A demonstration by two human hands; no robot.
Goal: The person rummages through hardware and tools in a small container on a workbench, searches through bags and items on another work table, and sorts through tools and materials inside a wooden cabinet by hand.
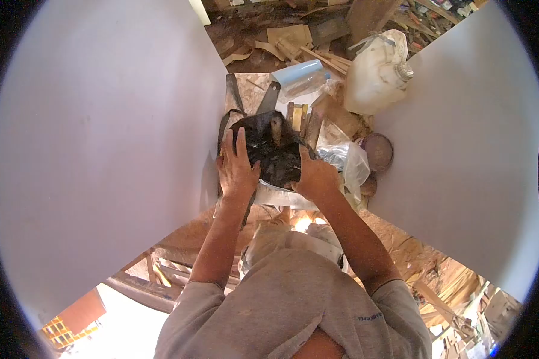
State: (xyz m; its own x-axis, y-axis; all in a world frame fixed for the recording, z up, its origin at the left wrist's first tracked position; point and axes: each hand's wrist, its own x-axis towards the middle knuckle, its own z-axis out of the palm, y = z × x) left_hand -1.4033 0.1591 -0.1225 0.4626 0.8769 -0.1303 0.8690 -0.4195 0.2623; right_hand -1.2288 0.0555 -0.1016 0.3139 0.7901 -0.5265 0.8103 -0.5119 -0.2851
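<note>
Between pale panels (pixel 114 131), black bag (pixel 275 161); left hand (pixel 236 172) spread at left edge; right hand (pixel 319 179) curled opposite, grip unclear.

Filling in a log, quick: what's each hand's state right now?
Left hand: open, fingers spread on the black, bag-like fabric item.
Right hand: at that item's right edge; whether it grips cannot be told.

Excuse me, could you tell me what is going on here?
A person is handling what looks like a black bag with both hands. The left hand lies on its left side, fingers spread; the right hand is at its right edge, though how firm its grip is cannot be told. Just right of that hand is a clear plastic bag, with a whitish jug farther off.
</note>
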